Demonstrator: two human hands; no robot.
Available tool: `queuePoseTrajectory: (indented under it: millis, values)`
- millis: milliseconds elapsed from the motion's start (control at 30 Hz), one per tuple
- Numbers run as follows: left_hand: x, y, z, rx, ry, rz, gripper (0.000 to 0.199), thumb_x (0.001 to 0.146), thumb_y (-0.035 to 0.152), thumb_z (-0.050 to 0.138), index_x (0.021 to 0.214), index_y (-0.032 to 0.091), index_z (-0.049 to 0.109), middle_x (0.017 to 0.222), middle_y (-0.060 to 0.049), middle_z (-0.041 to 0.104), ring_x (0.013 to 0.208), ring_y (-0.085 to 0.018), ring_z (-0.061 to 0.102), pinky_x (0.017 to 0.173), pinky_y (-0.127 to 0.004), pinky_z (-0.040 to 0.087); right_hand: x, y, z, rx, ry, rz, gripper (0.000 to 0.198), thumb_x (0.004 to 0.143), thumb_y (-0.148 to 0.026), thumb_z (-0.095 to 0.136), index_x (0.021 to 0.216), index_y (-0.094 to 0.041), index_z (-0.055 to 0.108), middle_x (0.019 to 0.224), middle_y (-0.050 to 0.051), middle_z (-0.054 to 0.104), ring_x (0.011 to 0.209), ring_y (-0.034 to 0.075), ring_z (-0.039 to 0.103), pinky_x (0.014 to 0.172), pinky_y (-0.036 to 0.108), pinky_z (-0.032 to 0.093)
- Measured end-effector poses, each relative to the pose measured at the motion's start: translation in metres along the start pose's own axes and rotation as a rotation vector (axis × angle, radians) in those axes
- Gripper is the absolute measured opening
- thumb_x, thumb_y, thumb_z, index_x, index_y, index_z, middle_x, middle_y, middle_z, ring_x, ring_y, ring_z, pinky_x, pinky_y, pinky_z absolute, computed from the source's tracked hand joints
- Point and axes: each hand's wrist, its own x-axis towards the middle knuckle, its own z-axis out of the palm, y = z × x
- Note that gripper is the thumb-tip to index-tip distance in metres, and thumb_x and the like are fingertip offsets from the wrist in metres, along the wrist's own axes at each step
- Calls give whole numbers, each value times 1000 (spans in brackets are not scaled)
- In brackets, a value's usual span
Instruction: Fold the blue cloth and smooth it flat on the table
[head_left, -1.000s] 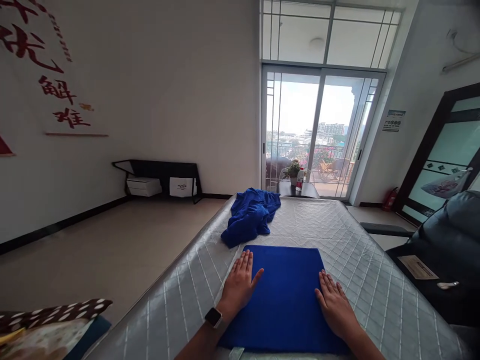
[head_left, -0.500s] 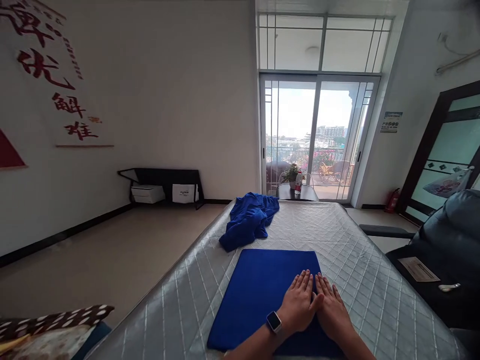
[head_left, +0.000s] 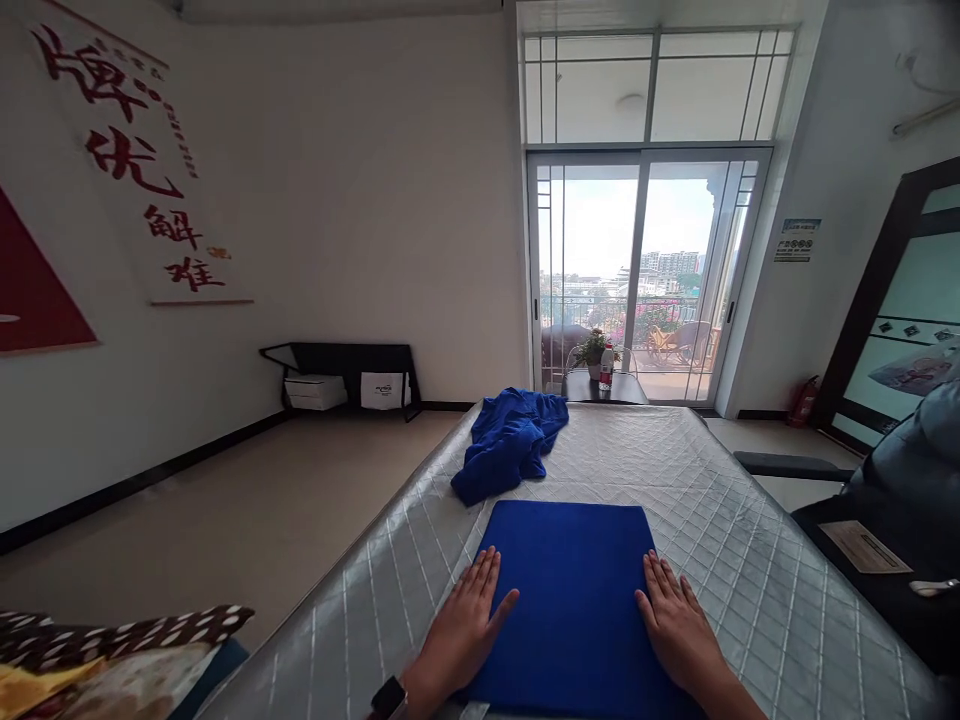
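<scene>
A flat, folded blue cloth [head_left: 574, 600] lies on the silver quilted cover [head_left: 757, 540] in front of me. At its left edge rests my left hand [head_left: 471, 615], fingers stretched out and thumb on the fabric. My right hand [head_left: 675, 615] lies flat along the right edge, its fingers straight too. Neither hand grips anything. Beyond the folded cloth, a crumpled blue cloth [head_left: 514, 440] sits in a heap toward the far left of the cover. A dark watch [head_left: 390, 697] is on my left wrist.
A small table with a bottle [head_left: 606, 368] and a potted plant [head_left: 592, 350] stands past the far end, before the glass sliding doors [head_left: 637, 280]. Patterned fabrics [head_left: 135, 640] lie at lower left. A dark chair [head_left: 885, 510] with a card on it is at right.
My left hand has moved left, from beside the right hand to the folded cloth's left edge. The right hand stays at the right edge. The view has turned slightly left.
</scene>
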Motion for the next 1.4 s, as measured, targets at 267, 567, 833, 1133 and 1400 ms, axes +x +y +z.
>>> queuePoseTrajectory:
  millis: [267, 567, 833, 1133, 1400]
  values:
    - [-8, -5, -7, -100, -31, -72, 76, 98, 63, 21, 154, 12, 21, 160, -12, 20, 148, -26, 18, 120, -47, 24, -3, -3, -3, -18, 7, 29, 65, 98, -44, 15, 153, -11, 23, 161, 5, 18, 148, 19, 13, 121, 43, 13]
    - [-11, -10, -3, -62, 25, -15, 73, 99, 61, 24, 154, 13, 24, 159, -12, 24, 147, -27, 22, 119, -48, 28, -31, -5, -13, -25, 33, -2, 65, 98, -53, 19, 152, -18, 30, 159, 3, 20, 148, 22, 16, 121, 47, 15]
    - [-7, -18, 4, -41, 67, 4, 69, 99, 60, 26, 155, 18, 20, 159, -10, 26, 146, -26, 25, 117, -48, 30, -52, -9, 0, 39, -71, 62, 69, 96, -58, 24, 153, -19, 27, 159, 1, 18, 147, 25, 15, 120, 49, 17]
    - [0, 73, -5, -85, -43, 279, 65, 102, 55, 25, 156, 21, 12, 160, -7, 19, 147, -26, 22, 117, -45, 31, -58, -6, -1, 85, -79, 56, 69, 97, -58, 20, 153, -18, 22, 159, 0, 13, 148, 23, 12, 121, 47, 17]
    - [17, 180, 18, -220, -99, 593, 66, 101, 55, 23, 156, 22, 10, 161, -4, 17, 149, -24, 16, 122, -41, 22, -57, -4, 5, 21, -96, 25, 62, 94, -45, 29, 151, -20, 31, 158, 0, 17, 147, 24, 15, 121, 47, 18]
